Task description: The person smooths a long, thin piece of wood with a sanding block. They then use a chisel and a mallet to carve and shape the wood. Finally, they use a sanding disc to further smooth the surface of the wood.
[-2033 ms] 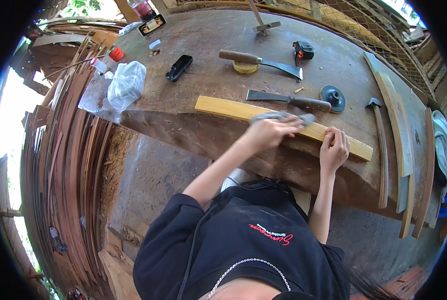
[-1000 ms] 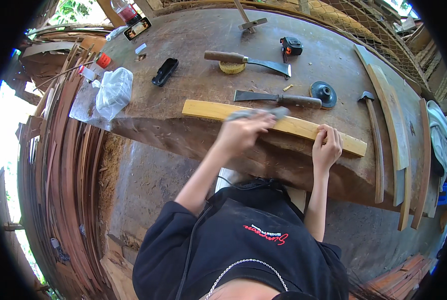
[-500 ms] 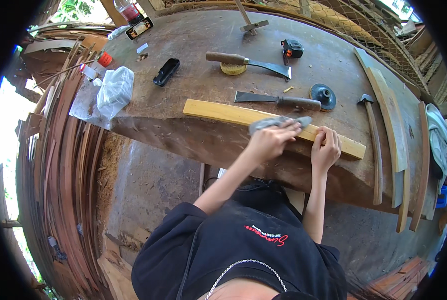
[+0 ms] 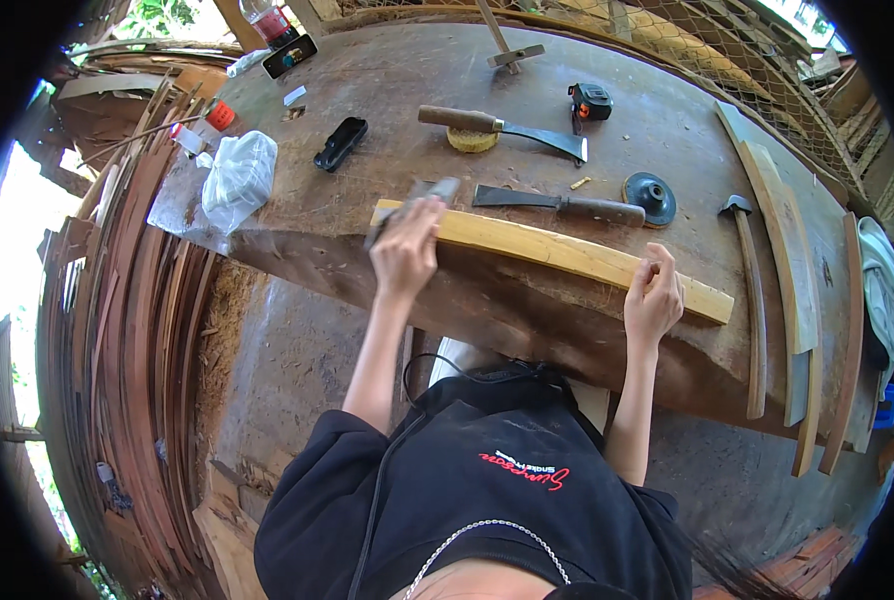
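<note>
Left hand (image 4: 405, 250), arm extended, clasps a grey sanding block (image 4: 415, 203) at the left end of the long pale wooden strip (image 4: 557, 253). Right hand (image 4: 652, 300) grips the strip's right end. Strip lies along the near edge of the brown wooden worktop (image 4: 387, 80); stacked planks (image 4: 117, 330) left.

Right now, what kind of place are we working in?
Most likely an open-air woodworking shop. A big slab bench carries knives, a hammer and a tape measure; thin wood strips are stacked at the left. The left hand rubs a grey sheet on a pale plank, which the right hand steadies.
</note>
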